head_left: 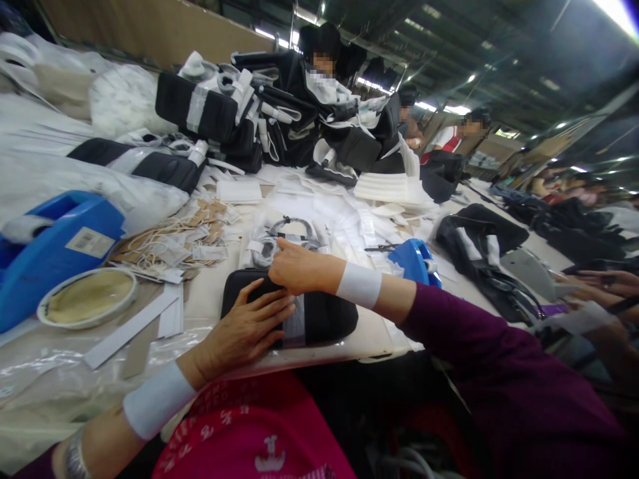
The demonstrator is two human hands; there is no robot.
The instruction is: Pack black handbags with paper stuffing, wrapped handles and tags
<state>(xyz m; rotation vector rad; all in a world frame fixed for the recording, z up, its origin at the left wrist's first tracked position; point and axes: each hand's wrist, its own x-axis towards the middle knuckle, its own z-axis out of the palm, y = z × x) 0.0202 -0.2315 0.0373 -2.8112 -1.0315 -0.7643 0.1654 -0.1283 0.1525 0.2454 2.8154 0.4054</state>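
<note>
A black bag [327,316] lies at the table's near edge, with a translucent grey strip [294,319] across its middle. Its grey handle [299,223], partly wrapped in white padding, stretches out on the far side. My left hand [249,316] rests on the bag's left part, fingers stretched and slightly apart. Just above and beyond it, my right hand [297,266] is closed over the bag's far edge near the handle. Whatever its fingers pinch is hidden. White bands circle both my wrists.
To the left are a blue tape dispenser [90,243], a white bowl of yellowish paste [90,299] and a heap of tags [200,229]. A smaller blue dispenser [414,259] stands right. Wrapped black bags [197,106] pile up behind. A co-worker's hands [594,299] are at far right.
</note>
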